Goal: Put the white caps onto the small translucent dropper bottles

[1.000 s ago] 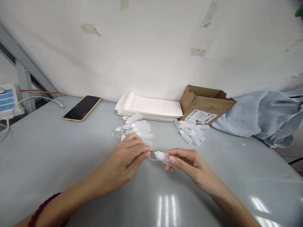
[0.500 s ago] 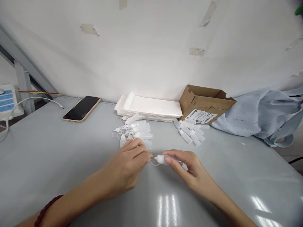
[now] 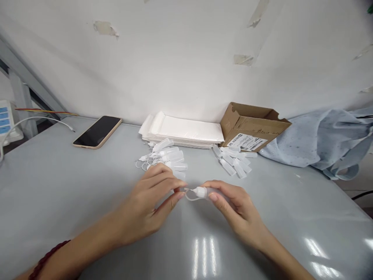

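Between the thumb and fingers of my right hand (image 3: 237,204) lies a small translucent squeeze bottle on its side. Its white needle-tip cap (image 3: 201,191) points left, with a thin metal needle and a looped white tether. Close to the needle's end is my left hand (image 3: 154,198), its thumb and index finger apart with a gap around the tip. Behind the left hand, partly hidden by it, lies a pile of capped bottles (image 3: 173,156) with tethers. Several uncapped bottles (image 3: 234,160) form another heap farther right.
White padded envelopes (image 3: 189,130) are stacked against the wall. An open cardboard box (image 3: 252,128) stands beside them, with light blue fabric (image 3: 309,138) to its right. A phone (image 3: 98,132) and a white cable (image 3: 55,119) lie at the left of the grey table (image 3: 96,182).
My left thumb and index finger have parted at the needle's tip, where they were pinched together before. The right hand still holds the bottle. The view has shifted slightly.
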The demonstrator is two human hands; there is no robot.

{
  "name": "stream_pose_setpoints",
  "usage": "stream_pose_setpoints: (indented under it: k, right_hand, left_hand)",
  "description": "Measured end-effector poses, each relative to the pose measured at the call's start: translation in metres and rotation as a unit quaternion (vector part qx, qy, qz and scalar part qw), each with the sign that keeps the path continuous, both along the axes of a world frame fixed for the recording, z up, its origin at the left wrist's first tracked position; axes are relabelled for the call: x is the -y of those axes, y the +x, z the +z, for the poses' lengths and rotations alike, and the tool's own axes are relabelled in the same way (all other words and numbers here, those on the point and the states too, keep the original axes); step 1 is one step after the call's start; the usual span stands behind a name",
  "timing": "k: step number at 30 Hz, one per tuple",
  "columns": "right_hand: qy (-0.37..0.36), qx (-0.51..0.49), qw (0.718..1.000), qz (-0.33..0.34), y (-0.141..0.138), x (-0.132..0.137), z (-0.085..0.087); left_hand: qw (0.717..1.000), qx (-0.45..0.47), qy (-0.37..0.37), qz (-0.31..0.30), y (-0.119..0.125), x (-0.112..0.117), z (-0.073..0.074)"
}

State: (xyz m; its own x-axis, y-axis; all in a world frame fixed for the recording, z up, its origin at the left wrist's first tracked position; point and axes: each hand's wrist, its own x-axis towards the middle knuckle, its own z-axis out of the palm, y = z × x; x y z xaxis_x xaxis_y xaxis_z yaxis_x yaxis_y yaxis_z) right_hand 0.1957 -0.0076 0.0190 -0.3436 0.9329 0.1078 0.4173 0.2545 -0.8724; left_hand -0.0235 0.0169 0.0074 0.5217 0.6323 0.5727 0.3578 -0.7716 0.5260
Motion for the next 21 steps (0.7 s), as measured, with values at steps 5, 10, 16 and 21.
stream_pose_setpoints:
  k: [5,10,16,21]
  right_hand:
    - [0.007,0.005,1.000,0.005,0.002,0.002,0.000]
    - [0.017,0.014,0.999,0.034,0.003,0.002,-0.002]
    - [0.086,0.019,0.995,0.053,0.000,0.004,-0.001]
    - [0.128,0.016,0.989,0.074,-0.001,0.008,0.001]
  left_hand:
    - [1.000,0.013,-0.005,0.002,0.001,0.002,0.000]
    - [0.999,0.002,-0.033,-0.019,0.002,0.005,-0.002]
    - [0.999,0.021,-0.008,-0.025,0.004,0.011,-0.002]
    - [0.998,0.045,0.033,-0.030,0.006,0.014,0.002]
